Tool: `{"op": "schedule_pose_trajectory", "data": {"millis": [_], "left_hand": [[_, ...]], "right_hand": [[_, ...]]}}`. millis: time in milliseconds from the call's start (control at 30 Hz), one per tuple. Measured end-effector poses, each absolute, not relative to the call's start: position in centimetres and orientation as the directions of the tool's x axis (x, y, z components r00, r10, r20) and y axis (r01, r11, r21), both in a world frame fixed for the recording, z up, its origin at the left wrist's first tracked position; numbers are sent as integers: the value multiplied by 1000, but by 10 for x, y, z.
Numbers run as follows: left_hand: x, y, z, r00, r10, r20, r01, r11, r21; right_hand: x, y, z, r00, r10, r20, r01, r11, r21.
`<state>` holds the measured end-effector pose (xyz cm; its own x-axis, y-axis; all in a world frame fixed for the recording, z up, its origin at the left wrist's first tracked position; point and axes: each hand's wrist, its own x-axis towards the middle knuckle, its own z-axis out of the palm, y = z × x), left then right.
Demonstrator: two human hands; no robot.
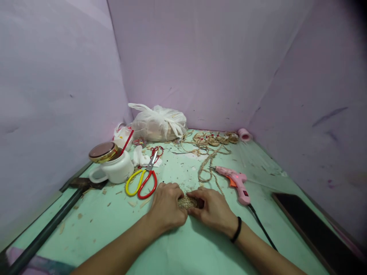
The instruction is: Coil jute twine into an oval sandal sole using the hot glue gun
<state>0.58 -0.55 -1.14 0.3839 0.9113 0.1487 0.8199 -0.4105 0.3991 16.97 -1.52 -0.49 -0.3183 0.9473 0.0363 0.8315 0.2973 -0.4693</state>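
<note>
A hammer lies along the desk's left edge, its head beside a mug with a lid on top. Scissors lie right of the mug. A bag sits near the back left corner, coiled pieces along the back edge, a roll near the back right corner. Right of the hands lies a glue gun, then a phone along the right edge.

A tan, ridged twine piece — partly covered — sits gripped between left hand and right hand.
</note>
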Motion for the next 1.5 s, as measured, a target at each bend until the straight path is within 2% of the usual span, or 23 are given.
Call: {"op": "schedule_pose_trajectory", "data": {"millis": [567, 767, 900, 1000, 1100, 1267, 1500], "left_hand": [[6, -6, -10, 350, 930, 114, 847, -366, 386], [4, -6, -9, 377, 921, 95, 838, -383, 389], [-4, -3, -3, 462, 885, 55, 797, -442, 411], [-10, -2, 0, 509, 860, 20, 772, -467, 432], [-11, -3, 0, 523, 852, 19, 763, -478, 435], [-6, -2, -5, 519, 852, 68, 755, -494, 431], [0, 1, -17, 427, 891, 153, 738, -441, 511]], "right_hand": [[171, -15, -8, -233, 972, -14, 831, 191, -522], [171, -17, -9, -217, 976, -3, 850, 187, -492], [172, -23, -7, -238, 968, 75, 865, 247, -436], [171, -27, -8, -354, 913, 204, 837, 406, -367], [167, -27, -13, -472, 848, 243, 760, 531, -376], [161, -24, -23, -446, 836, 318, 728, 546, -415], [158, -24, -29, -395, 808, 437, 720, 568, -400]]}}
